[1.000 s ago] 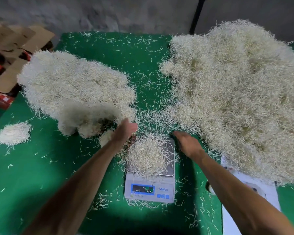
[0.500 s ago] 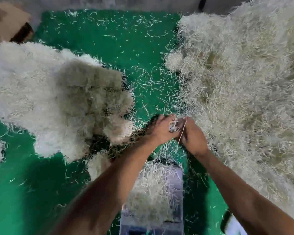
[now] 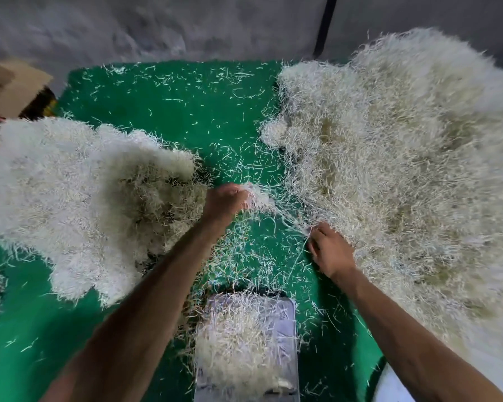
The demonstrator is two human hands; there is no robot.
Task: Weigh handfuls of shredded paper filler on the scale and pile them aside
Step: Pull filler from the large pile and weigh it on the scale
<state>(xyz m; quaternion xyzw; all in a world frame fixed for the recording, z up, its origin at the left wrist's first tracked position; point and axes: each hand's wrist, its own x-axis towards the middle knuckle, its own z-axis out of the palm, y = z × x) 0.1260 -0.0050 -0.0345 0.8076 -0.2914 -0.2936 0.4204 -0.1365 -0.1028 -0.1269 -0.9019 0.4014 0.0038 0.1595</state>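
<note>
Green felt-looking cover on the table (image 3: 186, 111), and shredded paper everywhere lol. Big pile (image 3: 404, 169) sits on the right, looks like the raw supply, and the pile on the left (image 3: 79, 192) is presumably where the weighed stuff gets dumped, so the scale (image 3: 288, 329) sits near the person in the middle, between the two, which makes sense for a grab-weigh-toss loop. Scale already has a mound of filler (image 3: 235, 343) on its plate, so I'd guess this grab is a top-up to hit the weight. Left hand (image 3: 224, 201) is reaching forward across the gap, fingers curled closed around a small tuft of shreds (image 3: 259, 195) that trails off toward the right pile. Right hand (image 3: 330, 250) is palm down at the near edge of that pile, fingers bent and pinching at a few strands, though I can't tell how much it's really got hold of. Both forearms stretch out over the scale, angled apart. Display isn't in view, so no clue on the reading
</note>
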